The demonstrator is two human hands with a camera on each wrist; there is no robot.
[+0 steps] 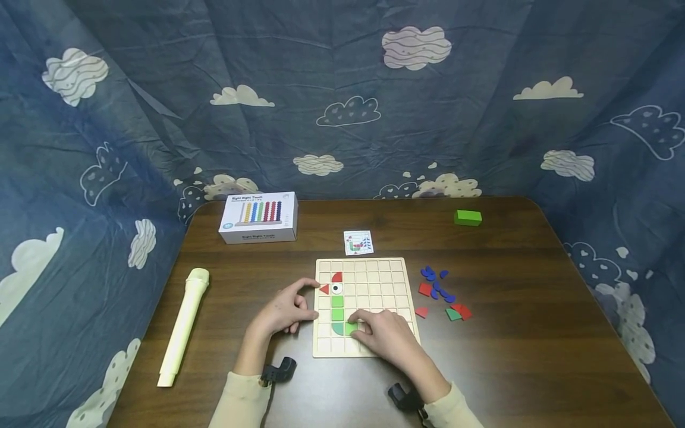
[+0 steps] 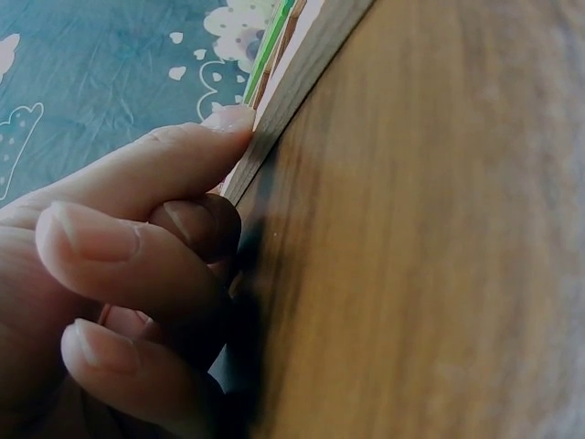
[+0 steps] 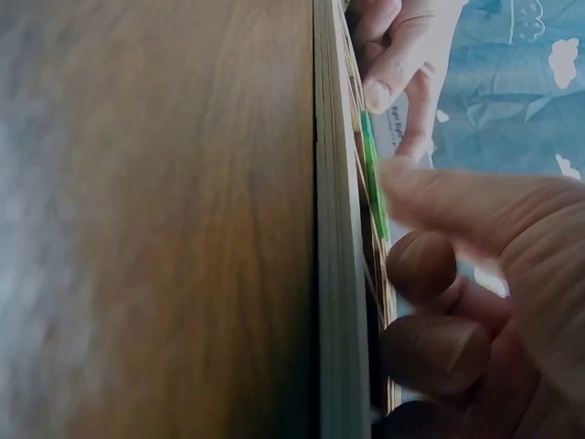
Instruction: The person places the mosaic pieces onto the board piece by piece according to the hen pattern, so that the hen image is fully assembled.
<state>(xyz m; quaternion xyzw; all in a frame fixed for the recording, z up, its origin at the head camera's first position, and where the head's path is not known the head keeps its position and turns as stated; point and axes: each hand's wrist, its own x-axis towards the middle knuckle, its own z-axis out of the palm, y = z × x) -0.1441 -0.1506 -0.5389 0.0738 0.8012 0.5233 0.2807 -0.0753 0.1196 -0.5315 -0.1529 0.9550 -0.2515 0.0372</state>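
Note:
A square wooden grid board [image 1: 379,288] lies on the table. My left hand [image 1: 283,308] steadies its left edge, with the index fingertip beside a red triangle [image 1: 324,289] and the thumb lower down. My right hand [image 1: 389,336] holds a light green tile [image 1: 350,329] between thumb and index finger, low on the board. To its left sits a darker green quarter-circle tile [image 1: 338,328]. Above stand two green square tiles [image 1: 337,301], a white tile with a black dot [image 1: 336,288] and a red quarter-circle tile [image 1: 337,277]. In the right wrist view my thumb [image 3: 439,197] touches green.
A picture card [image 1: 357,242] lies behind the board. Loose blue pieces [image 1: 434,285], red pieces [image 1: 425,289] and a green piece [image 1: 453,314] lie to its right. Farther off are a box [image 1: 258,218], a green block [image 1: 468,217] and a cream tube [image 1: 184,327].

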